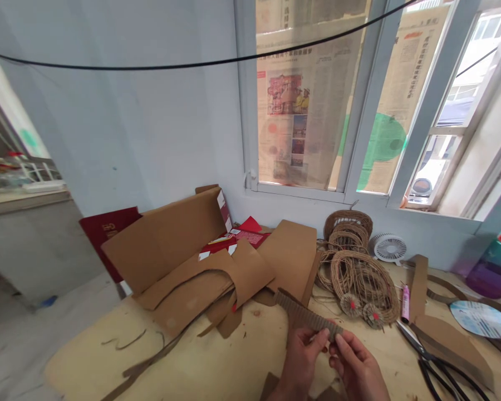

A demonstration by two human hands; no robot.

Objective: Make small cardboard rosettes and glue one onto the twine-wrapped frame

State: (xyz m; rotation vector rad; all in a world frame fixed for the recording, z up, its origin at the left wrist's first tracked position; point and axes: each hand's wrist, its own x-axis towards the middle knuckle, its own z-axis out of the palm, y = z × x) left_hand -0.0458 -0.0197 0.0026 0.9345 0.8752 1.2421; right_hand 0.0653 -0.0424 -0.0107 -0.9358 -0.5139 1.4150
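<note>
Low in the middle, my left hand [300,356] and my right hand [357,362] come close together. Both pinch the near end of a ribbed strip of corrugated cardboard [303,313], thumbs and fingers closed on it. Its other end points away to the upper left. Beneath my hands, brown cardboard scraps [271,385] are partly hidden. To the right lie black-handled scissors [432,359] and a pink marker [405,305]. Beyond my hands is a pile of woven brown paper-cord pieces [367,278], some bearing round rosettes with red centres.
Cut cardboard sheets [171,239] lean and overlap on the left of the wooden table [87,362]. A small white fan [389,247] stands by the wall. At the far right are a bottle [495,267] and a disc [482,319]. A black cable [192,65] crosses overhead.
</note>
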